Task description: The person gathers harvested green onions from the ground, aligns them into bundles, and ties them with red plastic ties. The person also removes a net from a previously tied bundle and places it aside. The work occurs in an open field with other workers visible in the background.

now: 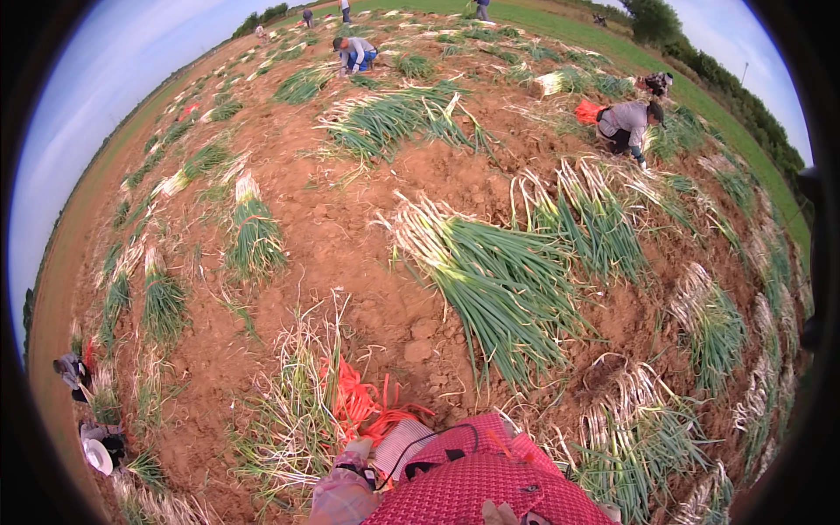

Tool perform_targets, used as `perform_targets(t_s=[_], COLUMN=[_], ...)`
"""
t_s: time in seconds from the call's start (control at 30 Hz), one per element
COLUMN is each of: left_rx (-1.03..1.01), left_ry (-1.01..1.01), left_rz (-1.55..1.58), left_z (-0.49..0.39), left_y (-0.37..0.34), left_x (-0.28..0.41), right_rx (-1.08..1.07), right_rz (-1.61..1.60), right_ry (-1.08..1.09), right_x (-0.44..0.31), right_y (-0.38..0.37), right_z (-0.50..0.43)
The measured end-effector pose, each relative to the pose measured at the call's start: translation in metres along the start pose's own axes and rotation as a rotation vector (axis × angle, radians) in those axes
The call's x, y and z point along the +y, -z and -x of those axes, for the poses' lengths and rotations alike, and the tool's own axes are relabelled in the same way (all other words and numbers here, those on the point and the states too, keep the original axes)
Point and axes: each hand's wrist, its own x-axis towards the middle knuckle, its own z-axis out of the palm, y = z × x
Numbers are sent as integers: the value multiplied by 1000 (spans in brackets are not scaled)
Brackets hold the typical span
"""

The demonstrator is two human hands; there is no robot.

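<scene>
My left hand (pixel 359 447), in a pale glove below a plaid sleeve, is low in the picture beside a tangle of orange-red tying strips (pixel 354 397). Whether its fingers hold any strip is hidden. Only part of my gloved right hand (pixel 499 513) shows at the bottom edge, against my pink textured garment (pixel 453 485); its grip cannot be made out. Ahead on the soil lies a large loose pile of green onions (pixel 492 269), white ends towards the upper left. Left of the strips is a heap of thin, partly yellowed onion stalks (pixel 289 407).
Tied onion bundles (pixel 254 230) lie on the left, and loose onions (pixel 623 420) on the right. One person (pixel 627 128) bends over onions at the upper right; another person (pixel 356 54) crouches farther off. More people (pixel 98 446) are at the left edge. Bare reddish soil (pixel 335 230) runs between piles.
</scene>
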Motion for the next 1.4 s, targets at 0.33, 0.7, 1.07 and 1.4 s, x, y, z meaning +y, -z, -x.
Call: perform_targets(t_s=[0.33, 0.7, 1.07, 1.4], left_rx=[-150, -102, -38, -138], left_ry=[-23, -34, -90, -117], left_rz=[-1, -201, -384, -583], left_z=[4, 55, 39, 64], left_y=[2, -41, -67, -349], left_x=[53, 81, 111, 287], right_rx=[56, 31, -27, -26], right_rz=[-124, -256, -316, -480], right_ry=[-131, -433, -348, -312], right_x=[74, 165, 100, -2], right_y=[21, 1, 9, 90], right_z=[46, 121, -39, -131])
